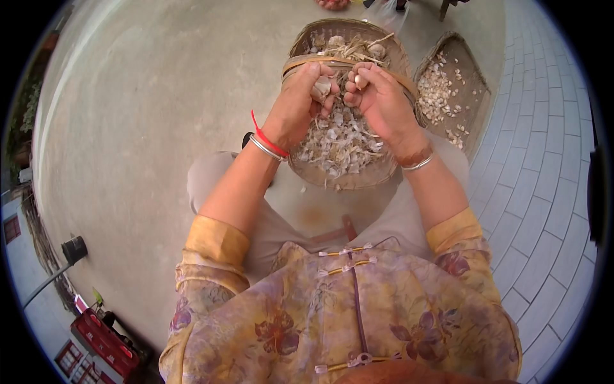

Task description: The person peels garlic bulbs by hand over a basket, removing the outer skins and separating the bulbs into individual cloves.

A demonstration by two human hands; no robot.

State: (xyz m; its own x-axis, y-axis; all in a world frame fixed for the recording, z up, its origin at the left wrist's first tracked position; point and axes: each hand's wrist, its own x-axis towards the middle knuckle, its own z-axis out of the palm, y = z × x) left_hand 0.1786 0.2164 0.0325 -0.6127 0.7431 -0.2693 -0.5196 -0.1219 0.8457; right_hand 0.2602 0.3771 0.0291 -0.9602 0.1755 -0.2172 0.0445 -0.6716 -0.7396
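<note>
Above a woven basket (396,51) full of papery garlic skins (342,144), my left hand (306,96) is closed around a pale piece of garlic bulb (322,87). Close to its right, my right hand (378,99) pinches a small garlic clove (361,81) between thumb and finger. The two hands are apart, over the basket's curved handle (339,61). Whole garlic bulbs (377,50) and dry stalks lie at the basket's far end.
A flat woven scoop tray (470,121) with loose cloves (435,93) lies right of the basket. My knees flank the basket. Farther off are a clear plastic bag (385,16) and a red net bag (333,4). A red box (105,342) stands at lower left.
</note>
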